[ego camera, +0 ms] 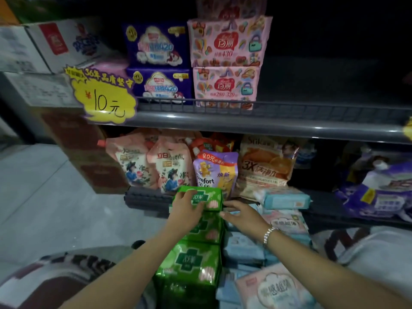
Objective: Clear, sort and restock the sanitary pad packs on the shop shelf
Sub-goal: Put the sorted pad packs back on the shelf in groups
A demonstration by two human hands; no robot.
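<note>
A row of green pad packs runs from near me toward the shelf; the farthest green pack [207, 197] lies under my left hand [186, 210], whose fingers rest on its top. My right hand [242, 216], fingers spread, touches that pack's right side and lies over pale blue packs [243, 248]. A nearer green pack [189, 264] sits below. Pink and blue packs [274, 288] pile at the lower right. On the upper shelf stand two purple packs [158, 85] and two pink patterned packs [225, 85].
Detergent refill pouches [169, 166] and an orange pouch [265, 166] fill the lower shelf behind the packs. A yellow price tag [104, 101] hangs from the upper shelf rail [289, 128]. Cardboard boxes [55, 43] stand at left. Purple packs [379, 197] lie at right.
</note>
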